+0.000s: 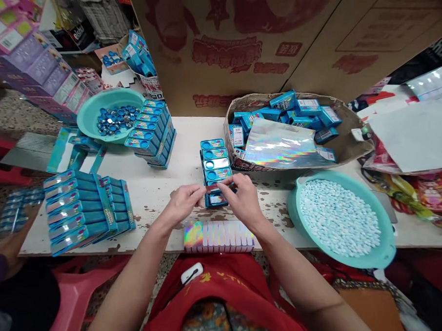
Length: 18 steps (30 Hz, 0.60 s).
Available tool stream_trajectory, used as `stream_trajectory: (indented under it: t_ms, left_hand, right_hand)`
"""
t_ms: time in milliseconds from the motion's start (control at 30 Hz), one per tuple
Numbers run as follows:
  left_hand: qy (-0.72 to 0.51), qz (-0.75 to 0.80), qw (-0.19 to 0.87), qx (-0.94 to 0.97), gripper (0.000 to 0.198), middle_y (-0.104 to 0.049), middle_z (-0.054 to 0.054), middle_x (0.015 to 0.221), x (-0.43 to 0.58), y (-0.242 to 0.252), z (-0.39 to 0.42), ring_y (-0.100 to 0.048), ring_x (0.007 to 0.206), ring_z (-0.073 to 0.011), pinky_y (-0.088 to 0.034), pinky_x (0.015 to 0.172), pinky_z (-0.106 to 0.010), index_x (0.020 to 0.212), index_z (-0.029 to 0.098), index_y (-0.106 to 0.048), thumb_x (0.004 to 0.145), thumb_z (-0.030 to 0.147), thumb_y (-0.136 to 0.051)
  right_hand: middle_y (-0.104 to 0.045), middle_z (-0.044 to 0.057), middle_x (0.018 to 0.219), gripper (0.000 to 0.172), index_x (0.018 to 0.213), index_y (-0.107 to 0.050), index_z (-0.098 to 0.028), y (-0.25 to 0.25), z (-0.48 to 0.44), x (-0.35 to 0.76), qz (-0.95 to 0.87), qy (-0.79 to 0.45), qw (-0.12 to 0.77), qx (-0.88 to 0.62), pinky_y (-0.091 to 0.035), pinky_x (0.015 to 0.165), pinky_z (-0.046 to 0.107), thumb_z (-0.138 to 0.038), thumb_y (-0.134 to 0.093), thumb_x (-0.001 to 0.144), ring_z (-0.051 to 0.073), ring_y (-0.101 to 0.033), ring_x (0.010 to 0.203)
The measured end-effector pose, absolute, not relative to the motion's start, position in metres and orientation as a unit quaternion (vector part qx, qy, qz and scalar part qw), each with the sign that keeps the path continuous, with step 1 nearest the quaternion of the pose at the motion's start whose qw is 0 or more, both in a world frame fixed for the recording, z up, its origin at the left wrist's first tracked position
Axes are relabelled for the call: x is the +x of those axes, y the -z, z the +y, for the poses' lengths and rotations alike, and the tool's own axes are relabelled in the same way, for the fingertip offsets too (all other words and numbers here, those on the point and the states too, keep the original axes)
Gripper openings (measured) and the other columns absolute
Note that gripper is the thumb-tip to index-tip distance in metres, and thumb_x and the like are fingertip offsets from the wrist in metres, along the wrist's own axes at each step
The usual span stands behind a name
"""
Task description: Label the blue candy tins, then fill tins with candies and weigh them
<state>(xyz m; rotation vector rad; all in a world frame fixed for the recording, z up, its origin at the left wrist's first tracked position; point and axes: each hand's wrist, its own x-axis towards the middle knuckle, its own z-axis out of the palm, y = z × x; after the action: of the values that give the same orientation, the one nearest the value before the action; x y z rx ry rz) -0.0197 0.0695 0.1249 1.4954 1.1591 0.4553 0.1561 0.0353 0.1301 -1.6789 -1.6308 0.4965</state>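
Over a row of small blue candy boxes [216,174], both hands pinch a thin, brownish-looking strip [215,186], one at either end. My left hand [186,202] is closed on its left end, and my right hand [244,198] grips the right end with thumb and fingers. Some boxes in the row carry a shiny silver label with a round opening beside it; the ones below my fingers are partly hidden. Close to the table's front edge lies a holographic sheet of strip stickers [218,237].
Stacked blue boxes [80,210] stand at left, another stack [152,134] behind. One turquoise basin [85,125] holds small blue round pieces; another basin [388,256], at right, holds pale candies. A cut-down carton [355,147] contains blue boxes and a holographic sheet. Someone's arm [24,232] shows far left.
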Motion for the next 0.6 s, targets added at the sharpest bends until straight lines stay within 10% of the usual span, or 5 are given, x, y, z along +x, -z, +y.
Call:
stream_trajectory:
  t_ms: [600]
  left_hand:
    - [-0.165,0.597,0.437,0.652,0.032,-0.055,-0.001,0.065,-0.001,-0.08,0.104,-0.05,0.062,-0.0138,-0.037,0.059,-0.024,0.08,0.017,-0.056,0.087,0.043,-0.037]
  right_hand:
    - [-0.049,0.003,0.088,0.025,0.082,-0.053,-0.017,-0.087,0.082,0.165,-0.511,-0.214,0.422,-0.718,-0.043,0.073,0.031,-0.029,-0.067,0.065,0.018,-0.05,0.077]
